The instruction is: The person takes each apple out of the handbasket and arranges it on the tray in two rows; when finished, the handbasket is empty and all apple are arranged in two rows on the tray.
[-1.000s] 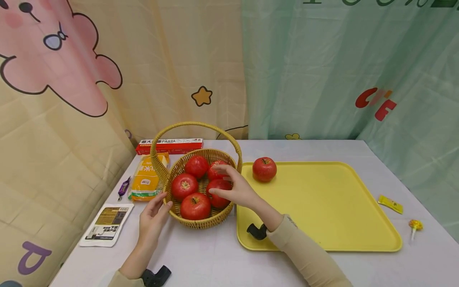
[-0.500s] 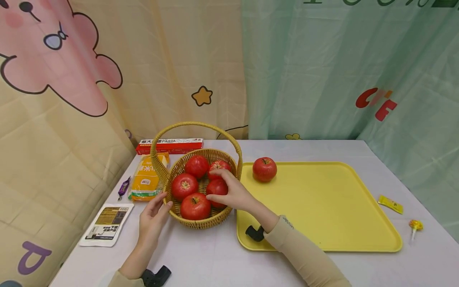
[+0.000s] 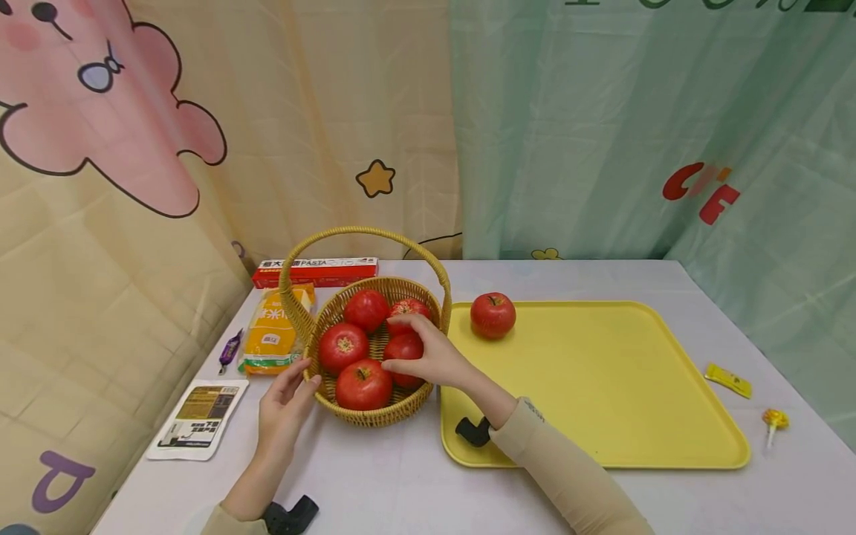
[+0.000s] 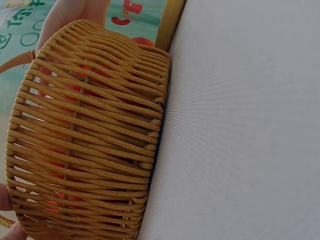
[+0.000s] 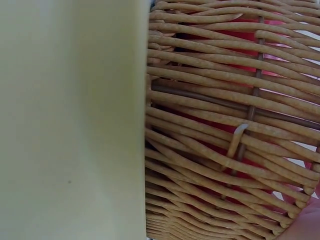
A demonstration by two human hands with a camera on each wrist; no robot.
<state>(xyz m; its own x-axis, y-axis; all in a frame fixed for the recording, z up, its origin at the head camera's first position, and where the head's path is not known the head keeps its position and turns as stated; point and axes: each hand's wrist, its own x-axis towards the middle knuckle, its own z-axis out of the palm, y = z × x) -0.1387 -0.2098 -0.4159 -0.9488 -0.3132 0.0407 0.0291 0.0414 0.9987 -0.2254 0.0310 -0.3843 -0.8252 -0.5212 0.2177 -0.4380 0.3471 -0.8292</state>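
Nearby, apple (image 3: 493, 315) sits on tray (image 3: 622, 401); basket handle (image 3: 364, 235) arches overhead.

Red apple (image 3: 403, 348) among four others inside wicker basket (image 3: 374, 412); upright, gripped

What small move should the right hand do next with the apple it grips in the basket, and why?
Probably lift it straight up. The right hand already curls round an apple in the basket, the left hand rests on the rim, and one apple already lies on the yellow tray.
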